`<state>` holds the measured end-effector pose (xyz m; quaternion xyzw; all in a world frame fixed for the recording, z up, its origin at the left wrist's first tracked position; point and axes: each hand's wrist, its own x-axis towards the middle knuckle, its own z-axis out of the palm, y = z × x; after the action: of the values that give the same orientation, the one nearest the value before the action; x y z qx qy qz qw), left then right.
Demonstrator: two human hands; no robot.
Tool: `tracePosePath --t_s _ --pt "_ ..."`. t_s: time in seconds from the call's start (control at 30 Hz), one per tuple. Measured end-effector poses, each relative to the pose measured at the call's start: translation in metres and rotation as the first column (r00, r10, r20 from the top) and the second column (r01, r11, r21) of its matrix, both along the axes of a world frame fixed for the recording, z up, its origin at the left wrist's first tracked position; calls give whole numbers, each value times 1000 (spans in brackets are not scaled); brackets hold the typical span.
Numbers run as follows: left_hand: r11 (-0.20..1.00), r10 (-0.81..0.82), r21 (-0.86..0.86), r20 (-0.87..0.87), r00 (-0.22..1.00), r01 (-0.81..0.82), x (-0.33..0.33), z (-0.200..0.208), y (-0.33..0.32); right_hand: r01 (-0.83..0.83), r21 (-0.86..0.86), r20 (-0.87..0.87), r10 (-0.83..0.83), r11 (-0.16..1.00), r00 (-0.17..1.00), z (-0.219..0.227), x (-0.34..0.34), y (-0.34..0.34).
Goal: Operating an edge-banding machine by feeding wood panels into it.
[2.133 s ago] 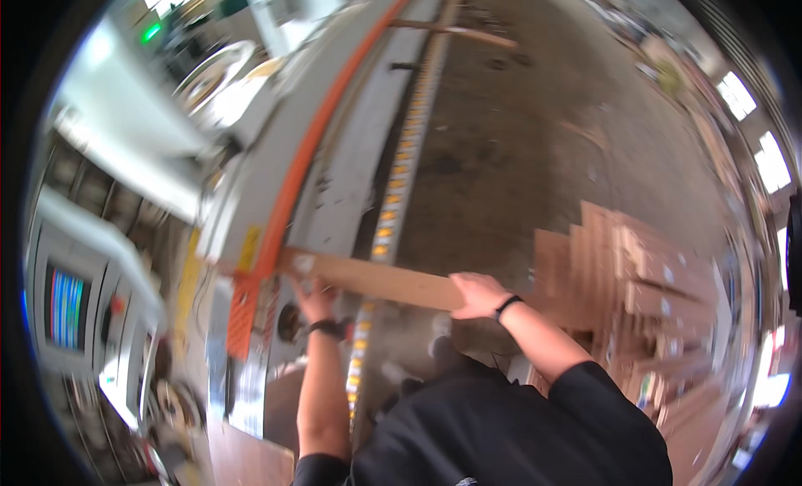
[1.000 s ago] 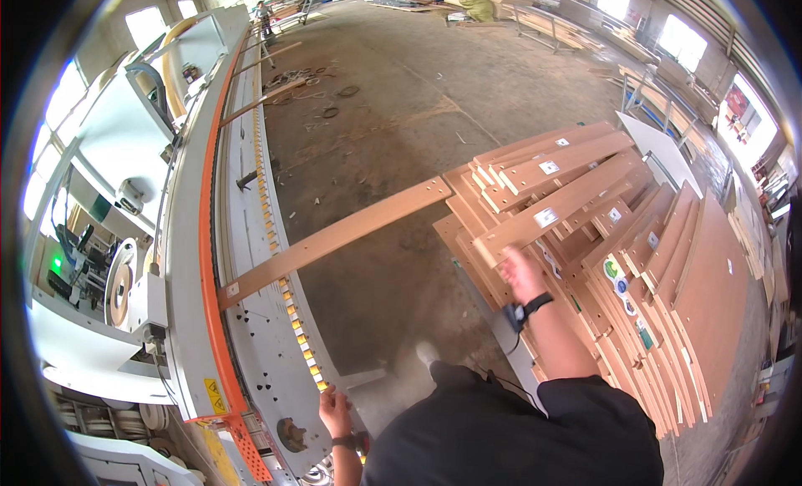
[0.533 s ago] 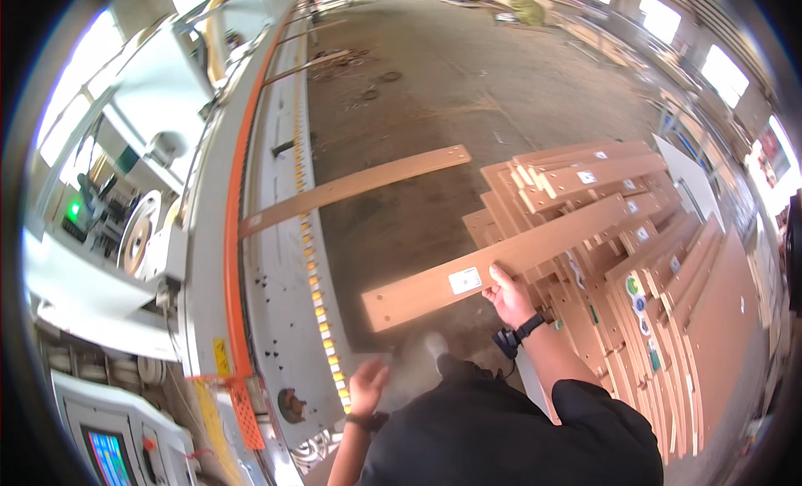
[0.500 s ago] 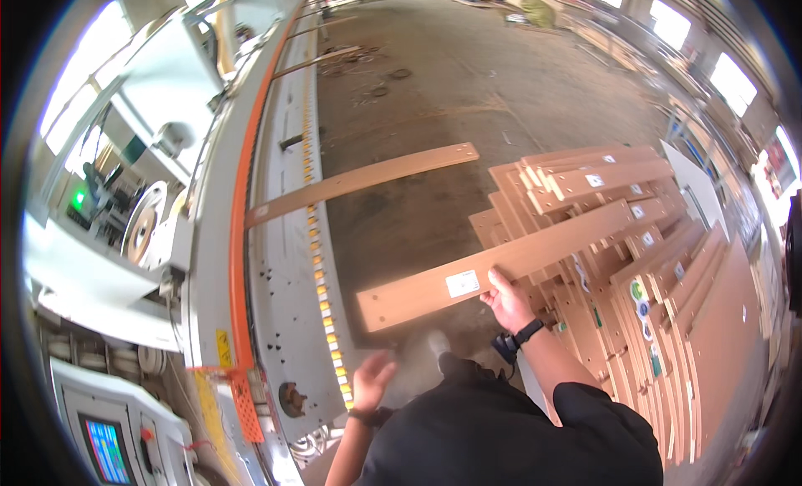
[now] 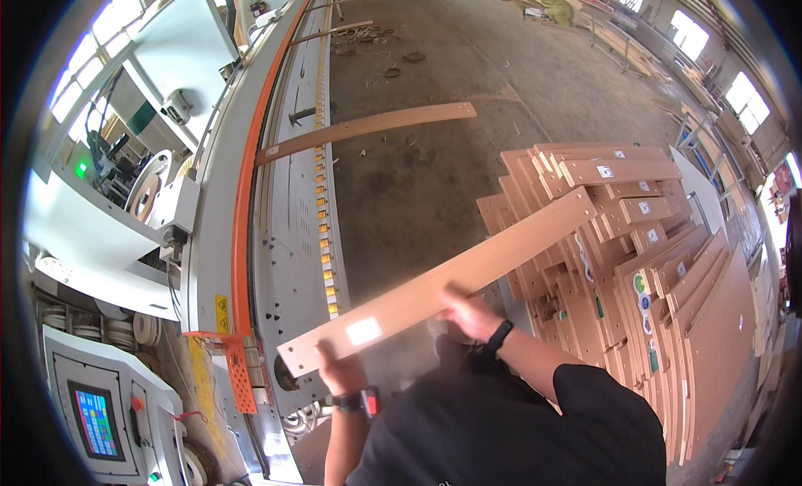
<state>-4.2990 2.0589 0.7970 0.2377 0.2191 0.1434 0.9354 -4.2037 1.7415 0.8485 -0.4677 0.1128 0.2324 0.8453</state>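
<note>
1. And here is the long brown board [image 5: 437, 277], held aslant in front of the dark shirt, its near end over the edge of the machine bed [image 5: 288, 277] in this view and its far end in front of the stacked boards [image 5: 618, 260]. Whether either end touches what lies behind it, I can't tell.
2. The left hand [image 5: 341, 373] has the near end, thumb up on the face, just short of the corner; the fingers underneath are hidden.
3. The right hand [image 5: 469, 316] is clamped on the lower edge near mid-length, thumb flat on top, fingers tucked below. Two hands, one board, both grips closed!
4. How does it handle? Stiff, I'd judge: it spans straight with no sag. Probably moderate in weight, but that length makes the far end want to swing.
5. The face looks smooth, so it may slip under a lazy thumb; corners and the drilled ends look likeliest to chip.
6. Best hold, to my eye: long edges pinched, hands well apart, clear of the white label [image 5: 364, 331].
7. Beyond, a second board [image 5: 368, 127] lies across the yellow roller strip [image 5: 324, 227], one end by the orange rail [image 5: 243, 219].
</note>
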Motion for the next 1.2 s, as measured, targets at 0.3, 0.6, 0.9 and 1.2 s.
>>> tracePosePath --t_s 0.3,0.6,0.9,1.2 --pt "980 183 91 -55 982 -177 -91 -22 82 574 -68 291 -534 816 794 12 48 -147" --pt "959 281 18 -175 944 -282 -98 -91 91 641 -268 140 -629 719 764 -69 32 -183" --pt "941 337 100 -310 889 -322 -85 -92 110 421 -550 110 -437 721 893 -110 14 -183" --pt "875 426 401 -369 826 -272 -81 -105 124 229 -550 -96 -334 803 938 -129 -8 -177"
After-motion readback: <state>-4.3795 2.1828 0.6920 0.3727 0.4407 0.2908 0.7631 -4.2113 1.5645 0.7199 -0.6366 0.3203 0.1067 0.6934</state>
